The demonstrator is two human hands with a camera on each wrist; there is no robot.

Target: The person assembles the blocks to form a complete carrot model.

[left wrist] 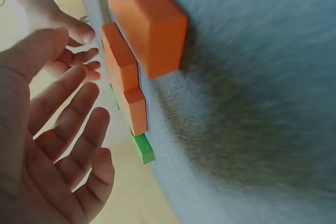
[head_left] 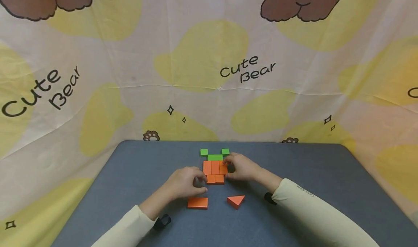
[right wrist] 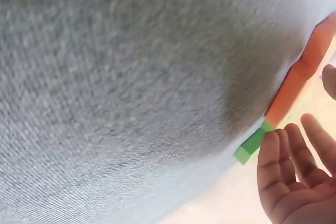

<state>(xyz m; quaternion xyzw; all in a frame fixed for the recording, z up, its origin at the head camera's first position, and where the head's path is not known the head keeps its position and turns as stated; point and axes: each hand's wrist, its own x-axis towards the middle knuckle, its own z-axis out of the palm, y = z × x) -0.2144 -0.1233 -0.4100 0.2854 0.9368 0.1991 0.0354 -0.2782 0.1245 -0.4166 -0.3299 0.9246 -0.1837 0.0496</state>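
Orange blocks [head_left: 215,168] lie flush together on the table, three longer ones above two shorter ones. A green block [head_left: 215,157] lies against their far edge, with a green cube [head_left: 204,152] and another green cube [head_left: 225,152] beyond its two ends. My left hand [head_left: 187,181] is at the left side of the orange group; in the left wrist view its fingers [left wrist: 79,114] are loosely bent, with nothing held. At the right side, my right hand [head_left: 243,167] has its fingertips by the rightmost orange block; whether they touch it I cannot tell. Its fingers [right wrist: 302,153] hold nothing.
Nearer the front, a single orange rectangular block [head_left: 197,203] lies just below my left hand. An orange triangular block [head_left: 236,201] lies to its right. Behind the grey table [head_left: 130,167] hangs a patterned cloth [head_left: 202,58].
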